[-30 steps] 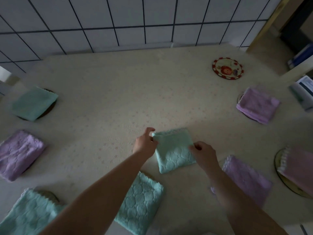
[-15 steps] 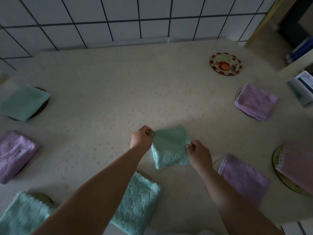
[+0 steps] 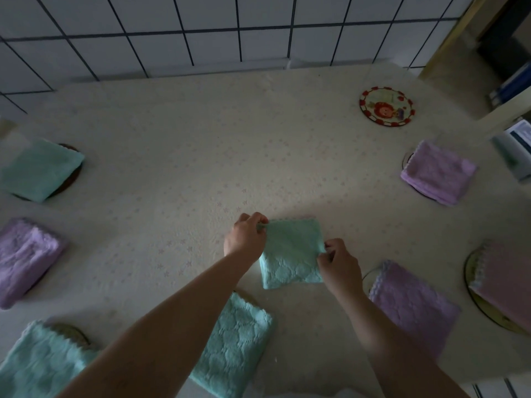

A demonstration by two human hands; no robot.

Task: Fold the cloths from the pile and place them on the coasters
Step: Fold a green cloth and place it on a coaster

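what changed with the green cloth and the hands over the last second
The folded green cloth lay flat on the table a second ago with both hands at its sides. Now the left hand pinches its far left corner and the right hand pinches its right edge, and it looks slightly raised. The bare coaster and the other cloths stayed put.

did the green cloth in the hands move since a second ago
Cannot tell: the camera itself shifted. Against the purple cloth beside it, the folded green cloth looks roughly unmoved.
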